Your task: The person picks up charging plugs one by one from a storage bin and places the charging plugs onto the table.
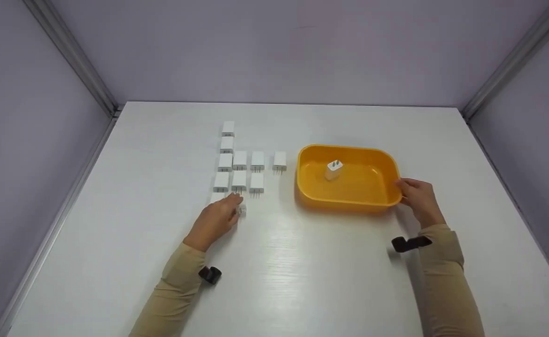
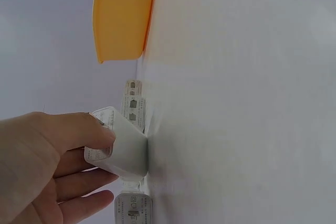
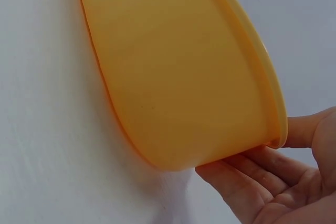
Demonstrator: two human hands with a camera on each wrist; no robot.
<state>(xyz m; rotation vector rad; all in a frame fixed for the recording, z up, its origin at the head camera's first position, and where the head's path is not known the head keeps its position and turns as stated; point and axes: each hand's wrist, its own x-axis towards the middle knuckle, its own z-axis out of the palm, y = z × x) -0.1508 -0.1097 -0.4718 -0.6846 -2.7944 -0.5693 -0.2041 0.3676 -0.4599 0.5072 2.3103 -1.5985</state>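
Observation:
My left hand pinches a white plug-in charger between thumb and fingers, its lower end right at the table top. In the head view that hand partly covers the charger, at the near end of a group of white chargers laid in columns with prongs toward me. My right hand grips the right end of a yellow plastic bin, thumb at the rim and fingers against the outer wall in the right wrist view. One charger stands in the bin, prongs up.
The white table has purple-grey panels at the back and both sides. A lone charger lies between the group and the bin. Black wrist bands show on both tan sleeves.

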